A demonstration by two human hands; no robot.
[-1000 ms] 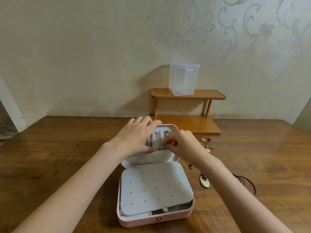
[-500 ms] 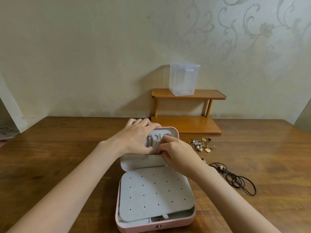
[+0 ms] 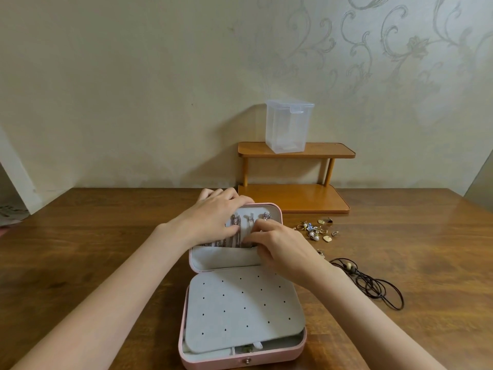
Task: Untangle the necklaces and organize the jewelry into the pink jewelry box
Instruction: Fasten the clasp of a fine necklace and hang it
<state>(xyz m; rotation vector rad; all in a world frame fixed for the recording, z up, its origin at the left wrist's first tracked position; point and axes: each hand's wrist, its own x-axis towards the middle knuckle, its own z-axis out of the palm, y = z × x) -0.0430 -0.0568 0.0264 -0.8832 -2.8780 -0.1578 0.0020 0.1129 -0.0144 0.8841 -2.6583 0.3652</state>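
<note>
1. The pink jewelry box (image 3: 241, 360) lies open near the tabletop's (image 3: 93, 236) front edge, about midway along it; its lid (image 3: 277, 213) stands raised toward the back, and a grey perforated insert (image 3: 244, 308) covers the base.
2. The left hand (image 3: 213, 217) rests over the lid's top left corner, fingers (image 3: 226, 196) lightly curled on the rim; silver necklaces (image 3: 236, 233) hang just below them.
3. The right hand (image 3: 282, 249) is at the lid pocket (image 3: 224, 259), fingers curled at the chains; whether they pinch one I cannot tell.
4. Loose earrings and charms (image 3: 316, 231) lie right of the lid; a black cord necklace (image 3: 373, 285) lies nearer the right edge.
5. A wooden shelf (image 3: 296, 150) at the back edge bears a clear plastic container (image 3: 288, 126).
</note>
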